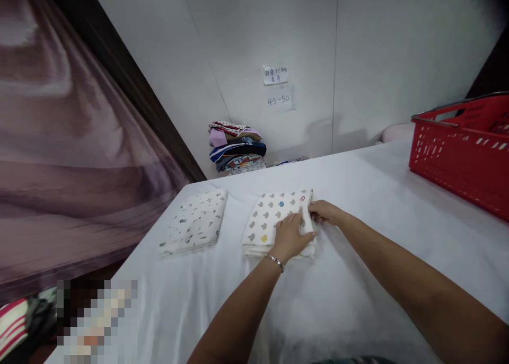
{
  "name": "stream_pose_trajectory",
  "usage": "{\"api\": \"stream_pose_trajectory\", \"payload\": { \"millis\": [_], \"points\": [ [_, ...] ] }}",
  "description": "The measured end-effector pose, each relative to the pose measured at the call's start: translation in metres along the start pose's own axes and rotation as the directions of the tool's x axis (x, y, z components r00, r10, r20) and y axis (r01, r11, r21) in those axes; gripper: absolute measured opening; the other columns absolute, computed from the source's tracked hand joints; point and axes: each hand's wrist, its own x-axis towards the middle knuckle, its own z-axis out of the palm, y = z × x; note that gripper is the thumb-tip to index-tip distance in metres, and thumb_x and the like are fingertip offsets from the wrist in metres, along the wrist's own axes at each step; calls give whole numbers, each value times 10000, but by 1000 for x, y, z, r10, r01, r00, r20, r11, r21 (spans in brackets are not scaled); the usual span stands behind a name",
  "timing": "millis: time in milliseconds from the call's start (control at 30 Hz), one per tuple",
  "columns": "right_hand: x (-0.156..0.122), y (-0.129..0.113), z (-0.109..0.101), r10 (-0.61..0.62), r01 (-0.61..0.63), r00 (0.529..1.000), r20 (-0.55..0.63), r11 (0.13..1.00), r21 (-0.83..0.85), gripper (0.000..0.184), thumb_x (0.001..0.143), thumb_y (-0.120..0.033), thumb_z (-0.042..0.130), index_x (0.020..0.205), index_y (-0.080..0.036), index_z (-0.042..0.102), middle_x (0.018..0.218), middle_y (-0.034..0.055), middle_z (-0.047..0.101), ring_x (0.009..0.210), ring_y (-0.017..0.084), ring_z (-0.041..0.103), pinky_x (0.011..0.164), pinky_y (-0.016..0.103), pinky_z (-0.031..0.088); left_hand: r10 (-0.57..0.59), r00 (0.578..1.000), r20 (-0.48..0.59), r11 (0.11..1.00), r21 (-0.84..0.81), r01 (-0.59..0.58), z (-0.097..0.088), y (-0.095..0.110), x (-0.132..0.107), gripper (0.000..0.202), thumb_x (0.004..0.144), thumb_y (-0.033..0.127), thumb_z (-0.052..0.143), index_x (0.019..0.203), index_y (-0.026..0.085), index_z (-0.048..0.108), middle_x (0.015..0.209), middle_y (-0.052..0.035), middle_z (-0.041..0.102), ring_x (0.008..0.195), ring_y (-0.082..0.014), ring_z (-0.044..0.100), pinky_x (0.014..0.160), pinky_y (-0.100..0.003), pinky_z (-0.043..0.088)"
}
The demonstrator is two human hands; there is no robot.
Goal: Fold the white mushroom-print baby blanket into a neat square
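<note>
While the speckled cloth point(194, 221) lies folded by the table's point(377, 184) left edge, the mushroom-print cloth point(268, 210) looks nearly done, left hand point(292, 237) splayed atop, right hand's point(328, 213) grip I can't tell.

The count came to two hands point(292, 238) point(326, 212), two cloths point(194, 221) point(267, 215), one bracelet point(275, 260), one worktop point(358, 186) and one basket point(457, 154); beyond these there were two signs point(275, 76) point(280, 99), one curtain point(71, 141) and one tall pile of fabrics point(238, 151).
</note>
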Motion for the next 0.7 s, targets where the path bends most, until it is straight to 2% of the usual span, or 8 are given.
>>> {"api": "stream_pose_trajectory", "payload": {
  "millis": [233,367,500,633,700],
  "points": [
    [-2,-4,6,-31,27,995,-93,999,-43,104,671,-227,595,715,-160,528,502,-49,499,435,55,429,388,167,246,69,997,-24,998,7,-69,7,-7,-14,781,710,635,565,1346,236,348,1361,-81,440,1255,-280,375,1045,-438,253],
    [-1,1,6,3,-7,998,-60,997,-77,102,693,-236,577,757,-166,538,490,-43,506,387,62,405,356,180,171,105,993,-57,994,46,-103,13,-13,-20,697,736,579,575,1310,230,388,1320,-77,475,1241,-264,384,1061,-443,225],
    [-3,7,6,0,-4,999,-37,995,-97,118,701,-219,576,806,-168,560,478,-41,513,384,65,413,355,173,161,129,989,-75,991,47,-125,16,-18,-21,648,770,558,546,1307,227,397,1317,-72,484,1243,-247,386,1065,-445,225],
    [-8,9,9,-25,19,998,-64,995,-96,53,716,-199,565,740,-165,532,411,-57,457,350,56,351,352,178,157,146,989,-37,988,56,-144,15,-21,-19,703,735,559,590,1319,222,391,1345,-80,463,1251,-259,380,1056,-455,250],
    [-11,9,12,-33,24,995,-92,996,-88,64,727,-201,558,704,-168,508,389,-64,429,341,50,325,351,179,155,164,986,-34,985,59,-162,12,-24,-19,633,756,513,586,1292,220,419,1317,-75,488,1225,-256,410,1034,-443,291]
  ]
}}
